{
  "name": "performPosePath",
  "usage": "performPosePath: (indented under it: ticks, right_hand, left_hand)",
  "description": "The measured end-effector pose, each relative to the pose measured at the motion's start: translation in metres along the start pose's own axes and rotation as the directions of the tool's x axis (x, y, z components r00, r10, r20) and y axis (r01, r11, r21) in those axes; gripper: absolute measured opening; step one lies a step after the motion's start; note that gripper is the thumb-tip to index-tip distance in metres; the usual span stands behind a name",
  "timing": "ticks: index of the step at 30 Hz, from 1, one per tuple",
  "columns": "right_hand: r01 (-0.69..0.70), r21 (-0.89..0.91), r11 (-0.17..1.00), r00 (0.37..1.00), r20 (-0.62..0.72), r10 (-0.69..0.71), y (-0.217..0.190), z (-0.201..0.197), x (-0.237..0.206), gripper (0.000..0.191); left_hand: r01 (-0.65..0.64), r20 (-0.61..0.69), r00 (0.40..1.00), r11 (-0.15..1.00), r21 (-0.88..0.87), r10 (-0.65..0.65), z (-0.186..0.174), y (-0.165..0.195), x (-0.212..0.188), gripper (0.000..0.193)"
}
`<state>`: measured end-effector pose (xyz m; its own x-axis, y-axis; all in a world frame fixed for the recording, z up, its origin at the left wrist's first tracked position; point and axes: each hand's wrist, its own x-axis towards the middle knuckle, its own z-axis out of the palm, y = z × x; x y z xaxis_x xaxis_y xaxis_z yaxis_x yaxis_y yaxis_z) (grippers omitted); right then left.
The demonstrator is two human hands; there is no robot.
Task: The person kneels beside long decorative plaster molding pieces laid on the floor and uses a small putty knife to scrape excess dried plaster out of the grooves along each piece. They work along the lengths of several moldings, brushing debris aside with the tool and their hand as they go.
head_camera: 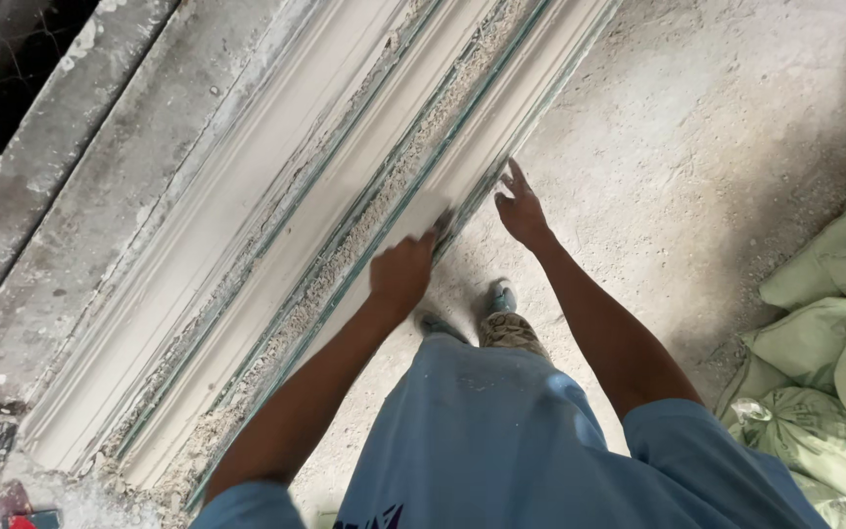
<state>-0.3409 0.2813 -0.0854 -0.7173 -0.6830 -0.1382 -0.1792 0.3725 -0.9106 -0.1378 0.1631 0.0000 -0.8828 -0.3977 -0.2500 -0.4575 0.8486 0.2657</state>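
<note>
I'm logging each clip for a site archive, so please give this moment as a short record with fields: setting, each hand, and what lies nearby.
Setting: dusty concrete floor beside a long white plaster moulding on a bench
Left hand: closed, pressing on the moulding's near edge
Right hand: open, fingers spread, at the same edge
Nearby: pale green sacks stacked at right
Wearer: blue shirt, shoes visible below

The long white plaster moulding (345, 196) lay on the grey worktop (100, 196), left of the dusty concrete floor (697, 127). Pale green woven sacks (834, 333) were piled at the floor's far right.
</note>
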Motion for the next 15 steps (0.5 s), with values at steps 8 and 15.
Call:
performPosePath:
  ticks: [8,15]
  right_hand:
    - [-0.302,0.254,0.919,0.941,0.231,0.246,-0.009,-0.006,0.009,0.079]
    - [-0.140,0.430,0.892,0.989,0.016,0.147,0.009,-0.009,-0.002,0.067]
  left_hand:
    - [0.013,-0.104,0.994,0.998,-0.058,-0.019,-0.031,0.048,0.069,0.034]
    - [-0.080,-0.244,0.968,0.994,-0.076,0.060,-0.019,0.057,0.108,0.035]
